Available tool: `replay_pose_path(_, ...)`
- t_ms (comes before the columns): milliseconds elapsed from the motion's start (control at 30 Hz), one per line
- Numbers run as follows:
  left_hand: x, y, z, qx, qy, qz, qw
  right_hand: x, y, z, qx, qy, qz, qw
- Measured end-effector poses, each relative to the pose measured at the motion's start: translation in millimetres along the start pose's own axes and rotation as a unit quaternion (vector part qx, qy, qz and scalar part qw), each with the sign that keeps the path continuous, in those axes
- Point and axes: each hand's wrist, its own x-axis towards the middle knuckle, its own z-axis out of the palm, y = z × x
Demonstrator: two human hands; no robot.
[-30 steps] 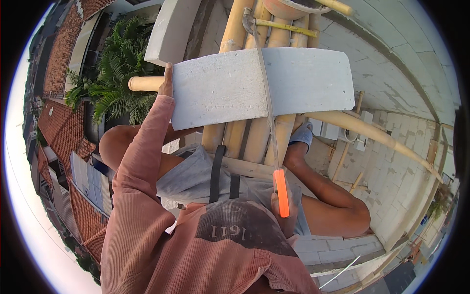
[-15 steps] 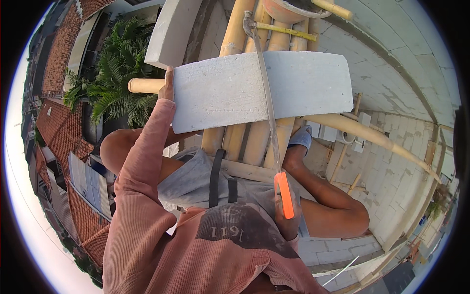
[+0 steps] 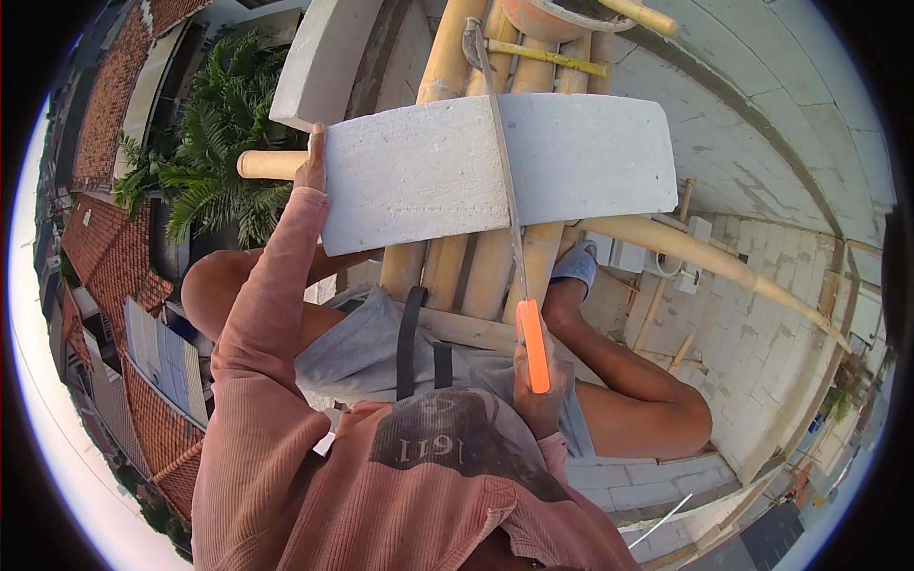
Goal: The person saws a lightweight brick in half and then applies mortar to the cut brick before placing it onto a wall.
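A pale grey lightweight concrete block (image 3: 419,171) lies crosswise over a platform of bamboo poles (image 3: 443,271) in front of me. My left hand (image 3: 313,162) grips the block's left end, its fingers partly hidden behind the edge. In my right hand (image 3: 540,388) is the orange handle of a hand saw (image 3: 535,347). The saw's long blade runs across the block a little right of its middle, with the tip beyond the far edge. How deep the teeth sit in the block cannot be made out.
Beyond the block lie a hammer with a yellow handle (image 3: 547,57) and a mortar-stained bowl (image 3: 562,17). Another block (image 3: 319,67) stands at the far left. Thick bamboo (image 3: 724,262) extends right, above a lower floor. Tiled roofs (image 3: 109,247) lie far below on the left.
The saw has moved forward, away from my body, along the same line across the block. My left hand keeps its hold, and the whole view has shifted slightly.
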Motion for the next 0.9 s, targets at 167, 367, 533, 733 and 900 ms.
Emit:
replay_pose_path(167, -3, 5, -10, -0.007, 0.050, -0.014, 0.999, -35, -5, -28, -0.030, -0.069, 0.039, 0.996)
replay_pose_path(367, -1, 8, -2, -0.007, 0.049, 0.011, 0.999, 4, 1, -8, -0.041, -0.072, 0.038, 0.996)
replay_pose_path(533, -17, 21, 1, -0.032, 0.053, -0.016, 0.998, -28, 3, -18, -0.038, -0.050, -0.001, 0.998)
replay_pose_path(733, -12, 12, 4, 0.001, 0.034, 0.016, 0.999, 3, 3, -17, -0.039, -0.057, 0.013, 0.998)
replay_pose_path(900, -14, 14, -5, -0.061, 0.024, -0.030, 0.997, -5, -11, -19, 0.037, -0.050, 0.052, 0.997)
